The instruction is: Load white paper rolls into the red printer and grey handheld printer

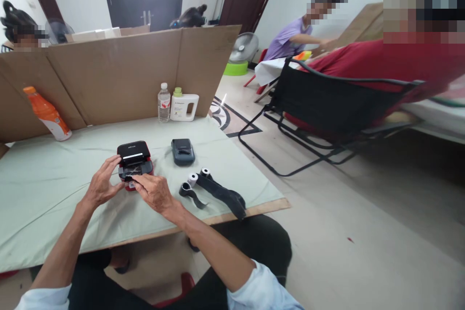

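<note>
Two hands work at one red printer (pixel 134 162) with its lid up, on the worktop (pixel 54 189). Left hand (pixel 102 185) cups its left side, fingers spread, touching. Right hand (pixel 154 192) pinches at its open front. Right of that hand lie paper rolls (pixel 198 177), then a dark printer (pixel 183 151) beyond.

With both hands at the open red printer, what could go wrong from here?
1. The red printer sits with its lid up while the left hand steadies it and the right hand works at the opening; a finger could perhaps get pinched if the lid drops.
2. The paper rolls and black strips lie near the table edge; the right forearm might sweep them off.
</note>
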`<state>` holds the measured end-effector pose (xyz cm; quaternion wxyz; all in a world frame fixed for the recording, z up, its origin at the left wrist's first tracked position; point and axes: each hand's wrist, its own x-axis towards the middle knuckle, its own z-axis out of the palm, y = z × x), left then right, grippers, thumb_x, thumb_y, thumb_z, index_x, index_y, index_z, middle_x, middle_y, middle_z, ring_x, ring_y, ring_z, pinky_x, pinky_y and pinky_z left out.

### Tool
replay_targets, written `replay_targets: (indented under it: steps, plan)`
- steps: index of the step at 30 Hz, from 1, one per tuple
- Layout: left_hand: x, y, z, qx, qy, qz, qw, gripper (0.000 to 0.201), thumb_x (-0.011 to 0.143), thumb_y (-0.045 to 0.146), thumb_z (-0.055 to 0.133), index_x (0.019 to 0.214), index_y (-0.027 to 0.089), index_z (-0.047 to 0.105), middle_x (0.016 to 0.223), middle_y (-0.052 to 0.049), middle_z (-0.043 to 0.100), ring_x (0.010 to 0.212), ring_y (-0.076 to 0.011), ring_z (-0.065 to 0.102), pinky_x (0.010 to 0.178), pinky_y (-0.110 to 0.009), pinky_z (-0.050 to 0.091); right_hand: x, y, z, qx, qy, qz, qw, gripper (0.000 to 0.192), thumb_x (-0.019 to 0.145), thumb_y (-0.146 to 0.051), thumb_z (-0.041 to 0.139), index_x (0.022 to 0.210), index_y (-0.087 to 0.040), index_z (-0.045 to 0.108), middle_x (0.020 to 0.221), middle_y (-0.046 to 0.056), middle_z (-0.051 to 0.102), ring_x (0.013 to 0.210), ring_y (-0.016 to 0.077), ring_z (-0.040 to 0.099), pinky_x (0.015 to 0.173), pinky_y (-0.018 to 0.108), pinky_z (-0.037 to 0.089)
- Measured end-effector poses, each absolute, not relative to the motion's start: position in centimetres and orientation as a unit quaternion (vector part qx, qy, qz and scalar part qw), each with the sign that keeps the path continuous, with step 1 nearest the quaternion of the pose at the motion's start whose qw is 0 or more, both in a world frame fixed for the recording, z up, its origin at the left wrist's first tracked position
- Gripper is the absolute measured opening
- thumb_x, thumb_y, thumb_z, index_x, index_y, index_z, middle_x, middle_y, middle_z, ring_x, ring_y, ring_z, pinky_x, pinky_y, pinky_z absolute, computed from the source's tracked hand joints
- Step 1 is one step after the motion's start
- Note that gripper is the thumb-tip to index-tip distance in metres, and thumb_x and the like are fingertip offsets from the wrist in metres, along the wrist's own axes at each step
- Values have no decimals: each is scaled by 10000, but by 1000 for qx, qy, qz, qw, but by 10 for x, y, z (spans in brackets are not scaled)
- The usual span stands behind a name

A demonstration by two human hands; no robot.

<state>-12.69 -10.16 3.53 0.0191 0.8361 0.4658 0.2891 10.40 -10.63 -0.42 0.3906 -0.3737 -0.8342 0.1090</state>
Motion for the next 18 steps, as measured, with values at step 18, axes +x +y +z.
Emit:
replay_targets:
  steps: [18]
  plan:
    - [-111, -109, 11, 784, 554, 280, -23, 665, 894, 443, 719, 1480, 241, 477, 1523, -162, 556, 1368, -343, 602, 1047, -490, 593, 131, -86, 9, -403, -820, 50, 404, 762, 919, -633, 714, 1490, -149, 572, 1453, 220, 588, 1342, 360, 549, 1088, 499, 496]
